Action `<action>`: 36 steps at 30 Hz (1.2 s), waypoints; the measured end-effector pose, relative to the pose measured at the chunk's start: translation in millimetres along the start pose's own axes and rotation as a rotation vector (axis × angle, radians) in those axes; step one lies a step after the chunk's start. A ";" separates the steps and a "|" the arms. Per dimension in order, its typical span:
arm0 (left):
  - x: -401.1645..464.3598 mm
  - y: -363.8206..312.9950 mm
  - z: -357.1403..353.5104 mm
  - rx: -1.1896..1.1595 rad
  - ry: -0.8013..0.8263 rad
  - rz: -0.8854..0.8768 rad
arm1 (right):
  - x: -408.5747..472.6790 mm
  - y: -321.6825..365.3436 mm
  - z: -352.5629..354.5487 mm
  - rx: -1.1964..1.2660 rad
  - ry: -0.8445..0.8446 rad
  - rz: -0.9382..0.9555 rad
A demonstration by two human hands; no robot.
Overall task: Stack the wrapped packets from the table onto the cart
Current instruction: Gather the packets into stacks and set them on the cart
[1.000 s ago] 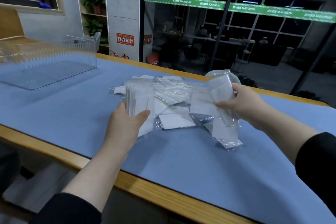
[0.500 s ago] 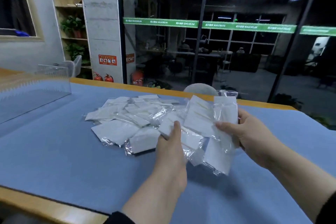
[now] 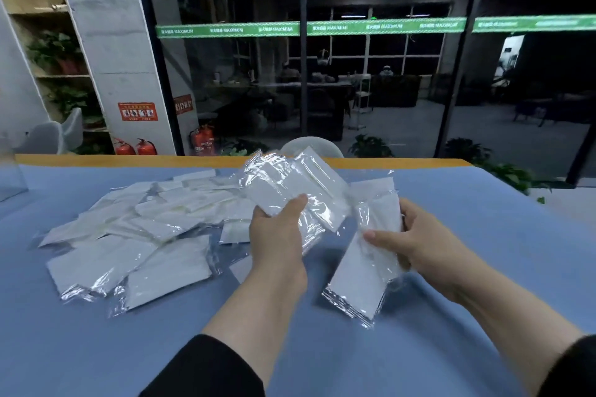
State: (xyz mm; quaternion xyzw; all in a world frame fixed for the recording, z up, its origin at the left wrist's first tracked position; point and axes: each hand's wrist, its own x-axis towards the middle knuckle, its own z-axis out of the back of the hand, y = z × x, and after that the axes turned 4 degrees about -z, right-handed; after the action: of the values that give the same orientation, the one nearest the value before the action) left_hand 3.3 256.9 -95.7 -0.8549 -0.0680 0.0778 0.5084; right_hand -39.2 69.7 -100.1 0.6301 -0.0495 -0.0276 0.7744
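A loose pile of white packets in clear wrap (image 3: 135,235) lies on the blue table top (image 3: 483,251), left of centre. My left hand (image 3: 277,235) grips a fanned bunch of packets (image 3: 290,190) raised above the table. My right hand (image 3: 416,242) holds a second stack of packets (image 3: 364,271) tilted down, its lower end close to the table. No cart is in view.
A corner of a clear plastic bin (image 3: 9,177) shows at the far left edge. The table's wooden far edge (image 3: 129,159) runs below a glass wall. A white chair back (image 3: 309,147) stands just behind the table.
The view has swung right, so the clear bin has nearly left the frame. My left hand has lifted its bunch of packets higher, apart from the stack in my right hand.
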 end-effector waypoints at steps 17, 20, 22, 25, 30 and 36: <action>-26.3 16.7 -6.5 0.382 0.636 0.089 | -2.4 8.4 11.6 -0.064 -0.164 0.216; -23.6 19.7 -5.4 0.316 0.563 0.073 | -0.2 5.6 11.7 -0.080 -0.273 0.197; -19.2 17.3 -5.2 0.230 0.498 0.049 | 0.6 6.9 15.9 -0.070 -0.294 0.158; -20.4 16.8 -7.3 0.141 0.505 0.038 | -0.2 5.8 12.2 -0.152 -0.254 0.076; -27.4 19.0 -12.8 0.083 0.533 0.039 | -2.9 4.8 -3.6 -0.167 -0.211 0.034; -28.5 20.4 -11.9 0.130 0.610 0.058 | -5.3 6.2 -10.4 -0.194 -0.175 0.100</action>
State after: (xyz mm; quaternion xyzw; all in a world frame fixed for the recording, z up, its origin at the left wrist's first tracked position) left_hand -21.4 231.5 -106.2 -0.8060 0.1172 -0.1634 0.5568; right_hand -43.4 81.6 -96.3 0.5443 -0.1452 -0.0485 0.8248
